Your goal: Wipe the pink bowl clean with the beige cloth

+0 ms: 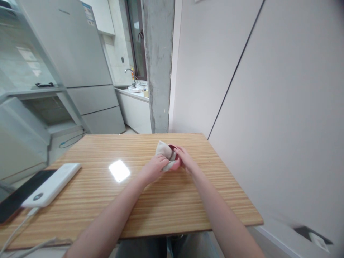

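Left hand is closed on a beige cloth, pinched at its lower edge, just above frame centre. Right hand is wrapped around a small pink-red bowl, fingers curled over the rim. Cloth is pressed into and over the bowl's left side, so the bowl seems to be steadied by the right hand while the cloth is worked against it by the left. Bowl's mouth appears tipped up and toward the left of the frame, though most of it is hidden; no long axis can be read from it. Cloth is bunched, its longer run going from lower right up to upper left. Both are held low over the wooden table, contact unclear. A white power bank with cable and a dark phone are seen at lower left, well apart.
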Tool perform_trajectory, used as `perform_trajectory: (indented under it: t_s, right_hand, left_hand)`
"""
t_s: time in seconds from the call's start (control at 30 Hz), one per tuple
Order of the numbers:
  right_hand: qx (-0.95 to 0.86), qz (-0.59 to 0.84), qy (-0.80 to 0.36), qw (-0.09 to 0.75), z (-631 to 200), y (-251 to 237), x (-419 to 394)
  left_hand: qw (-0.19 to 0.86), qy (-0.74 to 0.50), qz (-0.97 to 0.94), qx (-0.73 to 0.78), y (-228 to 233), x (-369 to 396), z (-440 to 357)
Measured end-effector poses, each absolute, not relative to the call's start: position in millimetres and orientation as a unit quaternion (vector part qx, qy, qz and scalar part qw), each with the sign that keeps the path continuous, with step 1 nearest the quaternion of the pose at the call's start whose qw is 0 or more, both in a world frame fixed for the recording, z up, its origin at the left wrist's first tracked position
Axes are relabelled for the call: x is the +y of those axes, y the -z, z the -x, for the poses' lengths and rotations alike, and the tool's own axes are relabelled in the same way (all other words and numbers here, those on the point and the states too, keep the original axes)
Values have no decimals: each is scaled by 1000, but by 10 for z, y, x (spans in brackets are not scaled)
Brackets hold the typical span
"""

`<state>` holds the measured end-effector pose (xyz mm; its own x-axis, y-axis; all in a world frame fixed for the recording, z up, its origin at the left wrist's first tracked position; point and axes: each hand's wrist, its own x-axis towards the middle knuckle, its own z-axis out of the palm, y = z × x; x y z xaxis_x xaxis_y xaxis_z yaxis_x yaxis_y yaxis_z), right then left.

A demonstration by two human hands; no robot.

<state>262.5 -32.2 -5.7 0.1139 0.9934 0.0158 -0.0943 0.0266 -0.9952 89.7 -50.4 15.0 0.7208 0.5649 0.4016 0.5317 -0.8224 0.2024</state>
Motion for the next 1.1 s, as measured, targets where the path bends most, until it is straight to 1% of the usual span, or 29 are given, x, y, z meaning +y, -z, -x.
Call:
perform_trajectory:
  t_s: [0.07, 0.13, 0.3, 0.37, 0.43, 0.5, 0.57, 0.7, 0.8, 0.93, 1.0, 1.1]
  right_hand:
    - [-444, 488, -527, 536, -2664, 66, -307]
    - [-430, 491, -522, 550, -2651, 78, -311]
    - [-434, 501, -422, 619, -2528, 142, -337]
    - [-448, 509, -381, 628, -2496, 176, -354]
    - [-445, 517, -371, 630, -2467, 203, -371]
    - [-432, 512, -394, 629, -2437, 212, -381]
    - [-411, 502, -443, 619, -2419, 189, -383]
    - [-352, 490, -558, 570, -2489, 62, -386]
    - [-359, 462, -602, 543, -2562, -16, -411]
    - [-302, 455, -575, 609, -2466, 11, -452]
    - [-266, 425, -593, 630, -2354, 61, -469]
    - [-241, 376, -656, 609, -2248, 114, -482]
  left_hand:
    - [39, -216, -931, 291, -173, -506, -886]
    - [32, -226, -926, 301, -197, -524, -898]
    - [-19, -280, -894, 351, -188, -614, -1024]
    - [-33, -274, -893, 356, -132, -634, -1092]
    - [-45, -257, -898, 354, -77, -628, -1127]
    - [-56, -241, -901, 355, -52, -602, -1111]
    - [-60, -227, -908, 346, -66, -575, -1054]
    - [-66, -186, -946, 258, -150, -585, -956]
    - [-82, -178, -952, 234, -182, -633, -995]
    - [-96, -234, -918, 306, -146, -682, -1137]
    - [-108, -253, -893, 356, -108, -692, -1194]
    - [-126, -240, -872, 407, -67, -679, -1202]
